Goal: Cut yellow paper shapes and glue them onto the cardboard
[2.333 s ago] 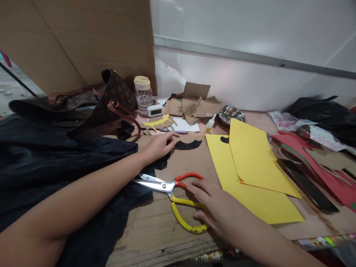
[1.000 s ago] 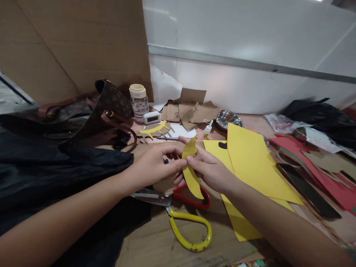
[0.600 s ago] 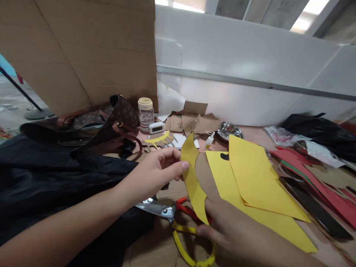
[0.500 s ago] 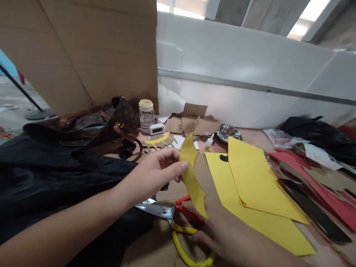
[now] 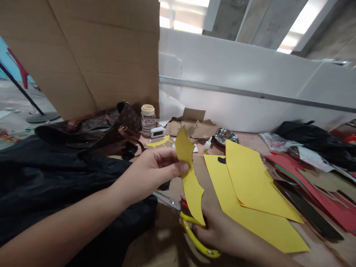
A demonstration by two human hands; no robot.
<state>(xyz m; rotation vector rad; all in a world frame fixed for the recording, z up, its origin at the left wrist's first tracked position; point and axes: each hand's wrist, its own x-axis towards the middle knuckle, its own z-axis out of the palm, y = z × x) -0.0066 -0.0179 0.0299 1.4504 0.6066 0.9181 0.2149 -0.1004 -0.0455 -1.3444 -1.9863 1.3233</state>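
Note:
My left hand (image 5: 154, 168) pinches a curved yellow paper cut-out (image 5: 190, 181) and holds it upright above the table. Below it, my right hand (image 5: 222, 231) is wrapped round the handles of the scissors (image 5: 194, 231), which have one yellow and one red loop. The scissor blades (image 5: 167, 198) point left, partly hidden behind my left hand and the cut-out. The scissors sit just over the brown cardboard work surface (image 5: 167, 241).
Two yellow paper sheets (image 5: 250, 185) lie to the right, red paper (image 5: 308, 178) and a dark strip (image 5: 306, 209) beyond. Black fabric (image 5: 55, 174) and a brown bag (image 5: 111, 126) fill the left. A bottle (image 5: 148, 118), glue (image 5: 206, 145) and a metal bowl (image 5: 226, 135) stand behind.
My right hand let go of the yellow cut-out, dropped to the scissors and closed round their handles. My left hand kept the cut-out and raised it slightly. The view tilted upward.

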